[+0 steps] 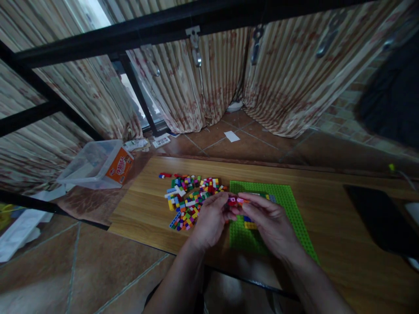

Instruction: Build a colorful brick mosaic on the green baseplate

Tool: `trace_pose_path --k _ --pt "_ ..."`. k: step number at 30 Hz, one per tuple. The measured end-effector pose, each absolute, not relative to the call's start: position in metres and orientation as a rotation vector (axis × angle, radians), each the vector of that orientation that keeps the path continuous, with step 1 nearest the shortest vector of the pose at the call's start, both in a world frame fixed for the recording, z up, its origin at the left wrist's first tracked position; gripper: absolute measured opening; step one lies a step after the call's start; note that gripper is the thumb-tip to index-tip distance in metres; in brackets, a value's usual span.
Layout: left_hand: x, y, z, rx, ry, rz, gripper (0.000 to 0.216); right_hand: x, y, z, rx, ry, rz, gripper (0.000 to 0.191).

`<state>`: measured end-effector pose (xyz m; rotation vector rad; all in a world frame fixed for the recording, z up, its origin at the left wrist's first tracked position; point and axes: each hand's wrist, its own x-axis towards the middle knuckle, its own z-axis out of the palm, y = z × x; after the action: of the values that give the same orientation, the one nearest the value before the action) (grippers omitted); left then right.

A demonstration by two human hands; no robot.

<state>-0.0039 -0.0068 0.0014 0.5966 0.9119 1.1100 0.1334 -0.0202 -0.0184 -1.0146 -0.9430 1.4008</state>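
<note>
My left hand (210, 219) is closed, its thumb and fingers pinching a small red toy brick (232, 202) with a pink part on it. Close against it, my right hand (269, 218) grips a small pink brick (241, 200) with some orange beside it. Whether the two pieces are joined I cannot tell. Both hands are above the left part of a green studded baseplate (296, 218). Partly hidden under the right hand, a built group of bricks (251, 225) in yellow, blue and other colours sits on the plate.
A loose heap of many-coloured bricks (191, 203) lies on the wooden table (137, 205) left of the baseplate. A flat black object (379, 218) lies at the right. On the floor beyond the table's left end stands a clear plastic box (90, 174) with an orange label.
</note>
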Motion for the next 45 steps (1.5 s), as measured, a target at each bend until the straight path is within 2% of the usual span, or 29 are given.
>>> trace_pose_path --k 6,11,16,22,29,36,45 --pt "-0.004 -0.006 0.003 0.621 0.898 1.066 0.037 0.132 -0.024 -0.017 -1.082 -1.22 1.138 0.034" --pt "-0.01 -0.004 -0.006 0.81 0.962 1.03 0.033 0.134 -0.024 -0.019 -1.122 -1.459 0.909 0.031" --pt "-0.013 -0.005 -0.002 0.698 0.963 1.037 0.03 0.127 -0.025 -0.019 -1.078 -1.422 0.942 0.024" --pt "-0.021 0.001 0.006 0.597 1.001 1.154 0.029 0.136 -0.022 -0.013 -1.123 -1.162 1.015 0.027" --pt "-0.074 0.035 -0.004 0.846 1.459 1.411 0.023 0.199 -0.015 -0.011 -1.252 -1.001 0.971 0.033" --pt "-0.092 0.056 -0.019 1.484 2.079 1.081 0.025 0.23 -0.025 -0.019 -1.529 -1.421 0.849 0.027" --pt "-0.081 0.055 -0.024 1.884 2.126 0.882 0.026 0.221 -0.035 -0.018 -1.549 -1.725 0.768 0.012"
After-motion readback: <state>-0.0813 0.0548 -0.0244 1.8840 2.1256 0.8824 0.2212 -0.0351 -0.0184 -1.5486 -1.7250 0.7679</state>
